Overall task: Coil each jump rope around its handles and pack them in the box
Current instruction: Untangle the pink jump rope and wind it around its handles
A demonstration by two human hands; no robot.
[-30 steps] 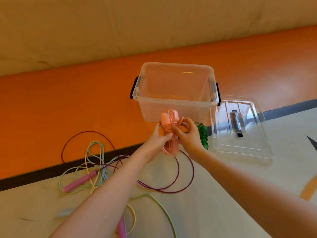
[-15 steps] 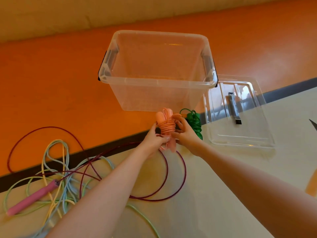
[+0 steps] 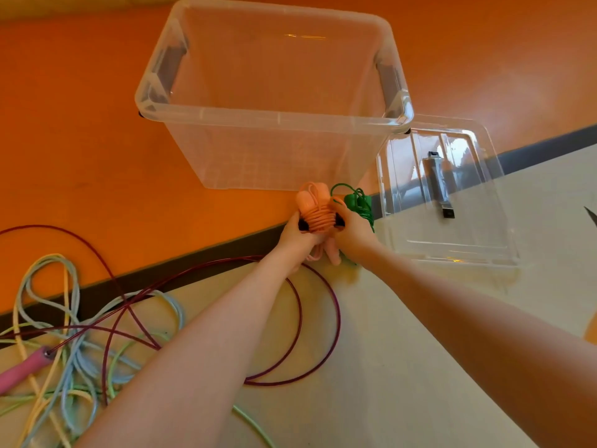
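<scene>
A peach jump rope (image 3: 315, 206) is coiled tight around its two handles, and both hands hold it just in front of the clear plastic box (image 3: 274, 118). My left hand (image 3: 295, 237) grips the bundle from the left, my right hand (image 3: 352, 232) from the right. The box is open and nothing shows inside it. A green coiled rope (image 3: 360, 203) lies on the floor right behind my right hand, partly hidden by it.
The clear lid (image 3: 452, 202) with a grey latch lies flat to the right of the box. A dark red rope (image 3: 300, 318) loops on the floor under my arms. At the left lies a tangle of pastel ropes (image 3: 68, 344) with a pink handle (image 3: 22, 370).
The view has come closer to the box, which now looks larger. Both hands keep hold of the peach bundle at the box's front.
</scene>
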